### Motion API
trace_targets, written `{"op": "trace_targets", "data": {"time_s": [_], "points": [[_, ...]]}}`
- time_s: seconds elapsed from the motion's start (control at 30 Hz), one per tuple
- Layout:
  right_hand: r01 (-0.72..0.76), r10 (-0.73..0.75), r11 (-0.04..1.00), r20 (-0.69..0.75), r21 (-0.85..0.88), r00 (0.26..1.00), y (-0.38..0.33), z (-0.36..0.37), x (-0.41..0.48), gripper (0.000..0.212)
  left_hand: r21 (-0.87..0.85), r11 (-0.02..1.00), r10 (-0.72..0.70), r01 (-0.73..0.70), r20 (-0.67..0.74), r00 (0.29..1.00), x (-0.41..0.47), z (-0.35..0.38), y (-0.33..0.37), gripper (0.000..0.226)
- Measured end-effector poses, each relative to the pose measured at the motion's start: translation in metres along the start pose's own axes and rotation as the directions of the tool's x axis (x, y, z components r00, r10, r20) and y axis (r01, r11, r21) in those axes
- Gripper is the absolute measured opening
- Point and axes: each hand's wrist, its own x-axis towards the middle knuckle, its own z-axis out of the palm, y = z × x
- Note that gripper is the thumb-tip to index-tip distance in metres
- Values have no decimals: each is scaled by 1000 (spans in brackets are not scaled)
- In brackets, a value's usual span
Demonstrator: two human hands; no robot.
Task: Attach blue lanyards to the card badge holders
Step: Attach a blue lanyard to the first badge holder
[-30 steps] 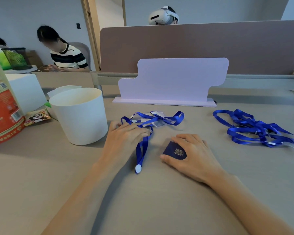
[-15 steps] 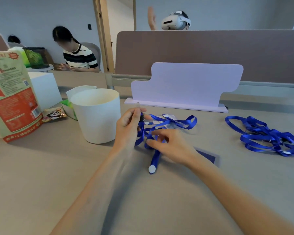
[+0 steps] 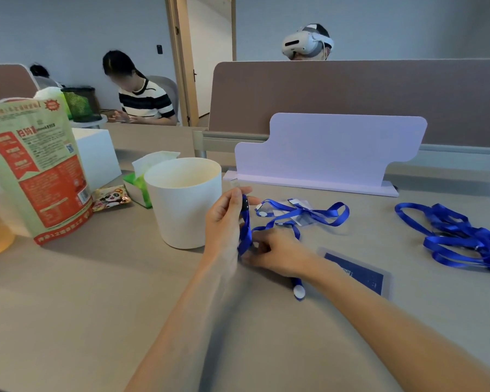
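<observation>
**A:** Entry one, the hands?

**B:** Left hand (image 3: 224,219) is pinching the blue lanyard (image 3: 245,230) at its black clasp (image 3: 245,203) and holding it upright. Right hand (image 3: 277,250) is pinching the same strap lower down, close to the table (image 3: 96,306).

**A:** Card badge holder?

**B:** Card badge holder (image 3: 357,271) is lying flat just right of the right wrist, in neither hand and apparently unattached.

**A:** Handling note?

**B:** My judgement: the strap is needing untwisting first. The left should then be steadying the clasp while the right is bringing the holder's slot up to it.

**A:** Surface and room?

**B:** White cup (image 3: 184,202) is standing left of the hands. Spare lanyards (image 3: 458,239) are lying tangled at far right. Lilac stand (image 3: 331,151) is standing at the far edge, printed bag (image 3: 34,171) at left. Beyond the partition (image 3: 351,94), people are sitting, one wearing a headset.
</observation>
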Motion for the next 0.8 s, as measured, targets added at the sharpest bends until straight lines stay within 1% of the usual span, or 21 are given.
{"op": "trace_targets", "data": {"time_s": [0.07, 0.13, 0.23, 0.33, 0.37, 0.43, 0.53, 0.57, 0.63, 0.73, 0.8], "points": [[4, -2, 987, 13, -160, 1000, 2, 3, 2, 25, -55, 998, -6, 7, 14, 1000, 0, 0, 2, 24], [-2, 0, 966, -6, -260, 1000, 0, 5, 4, 30, -108, 994, 6, -1, 53, 999, 1, -1, 3, 24], [-17, 10, 962, -28, -274, 1000, -1, 3, 6, 27, -177, 984, 20, -4, 89, 996, 2, -4, 7, 24], [-48, 43, 948, -24, -314, 999, 6, -3, 6, 27, -200, 980, 34, -15, 93, 995, 4, -9, 12, 26], [-49, 45, 946, -18, -321, 999, 10, -5, 5, 25, -212, 977, 38, -18, 92, 995, 4, -10, 13, 26], [-43, 37, 954, -26, -298, 999, 12, -9, 0, 10, -237, 971, 42, -20, 90, 995, 4, -12, 14, 26], [-31, 22, 971, -39, -238, 999, 1, -8, -5, 39, -264, 964, 28, -2, 94, 995, 2, -9, 17, 25], [-21, 9, 969, -50, -247, 999, -4, -4, -4, 39, -274, 962, 20, 7, 96, 995, 1, -8, 19, 25], [-12, -14, 950, -81, -312, 997, -17, 5, 1, 23, -288, 957, 9, 20, 100, 995, -1, -4, 24, 24], [-37, 1, 939, -106, -343, 994, -20, 13, 10, 35, -297, 955, 23, 10, 108, 994, -3, -4, 30, 24], [-46, 13, 936, -96, -349, 995, -12, 10, 16, 28, -274, 962, 35, -10, 88, 995, -2, -10, 33, 25]]}}
